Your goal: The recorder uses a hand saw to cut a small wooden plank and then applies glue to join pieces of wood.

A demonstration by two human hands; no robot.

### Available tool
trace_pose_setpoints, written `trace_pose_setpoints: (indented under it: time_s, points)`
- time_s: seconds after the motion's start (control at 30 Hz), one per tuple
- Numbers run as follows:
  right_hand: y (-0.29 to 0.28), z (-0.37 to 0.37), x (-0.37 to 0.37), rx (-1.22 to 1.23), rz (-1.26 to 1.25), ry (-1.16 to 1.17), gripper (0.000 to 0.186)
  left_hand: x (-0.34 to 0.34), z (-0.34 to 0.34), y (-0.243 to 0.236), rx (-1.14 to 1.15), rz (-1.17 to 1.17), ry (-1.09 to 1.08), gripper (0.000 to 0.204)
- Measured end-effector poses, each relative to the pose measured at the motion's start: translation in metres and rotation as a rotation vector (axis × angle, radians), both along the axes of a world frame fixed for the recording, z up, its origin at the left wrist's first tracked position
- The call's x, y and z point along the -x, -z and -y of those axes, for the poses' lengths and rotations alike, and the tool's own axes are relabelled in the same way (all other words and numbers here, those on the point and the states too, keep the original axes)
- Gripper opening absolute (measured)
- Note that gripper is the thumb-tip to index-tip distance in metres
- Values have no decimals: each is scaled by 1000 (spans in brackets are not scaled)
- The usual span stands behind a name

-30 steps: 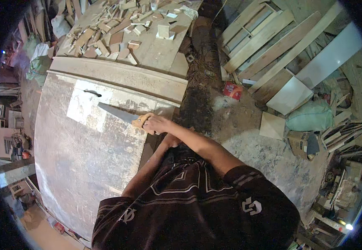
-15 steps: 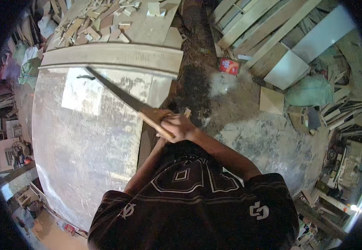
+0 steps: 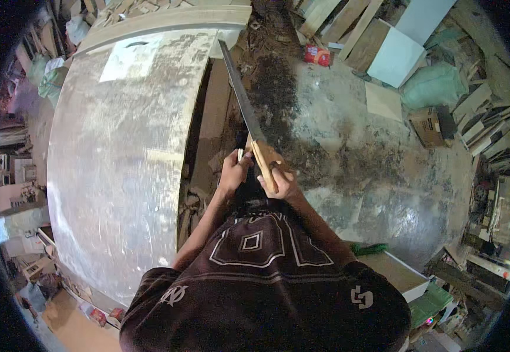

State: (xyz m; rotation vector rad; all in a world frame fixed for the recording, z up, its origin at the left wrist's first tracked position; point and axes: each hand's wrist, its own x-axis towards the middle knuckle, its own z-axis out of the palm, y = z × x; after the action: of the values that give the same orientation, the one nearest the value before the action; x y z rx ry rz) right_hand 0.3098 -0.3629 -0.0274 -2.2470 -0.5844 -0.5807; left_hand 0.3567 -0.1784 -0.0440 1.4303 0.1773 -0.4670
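My right hand (image 3: 280,180) is closed around the wooden handle (image 3: 262,163) of a handsaw. The saw's long dark blade (image 3: 243,100) points away from me and slightly left, held in the air beside the right edge of a large worn worktable (image 3: 114,135). Close by on the left, my left hand (image 3: 233,172) is closed on a small wood piece (image 3: 241,154). A pale end of it shows above the fingers; its full shape is hidden by the hand and the saw.
A long board (image 3: 167,22) lies across the table's far end, with wood offcuts beyond it. On the floor to the right are a red box (image 3: 317,55), a white panel (image 3: 396,56), a green sack (image 3: 437,85) and a cardboard box (image 3: 428,128). Planks lean at the far right.
The saw has swung from slanting left over the table to pointing nearly straight ahead. My hands, overlapped before, are now side by side. The view has shifted, with the table's far end higher up.
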Motion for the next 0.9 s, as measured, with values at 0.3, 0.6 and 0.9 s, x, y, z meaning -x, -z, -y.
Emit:
trace_pose_setpoints:
  time_s: [0.3, 0.6, 0.9]
  points:
    - [-29, -60, 207, -83, -87, 120, 27, 193, -54, -45, -165, 20, 60, 23]
    - [-27, -162, 387, -63, -16, 212, 27, 364, -158, -24, -224, 89, 133, 27]
    - [-55, -253, 563, -40, -55, 228, 25, 543, -237, -19, -254, 110, 148, 28]
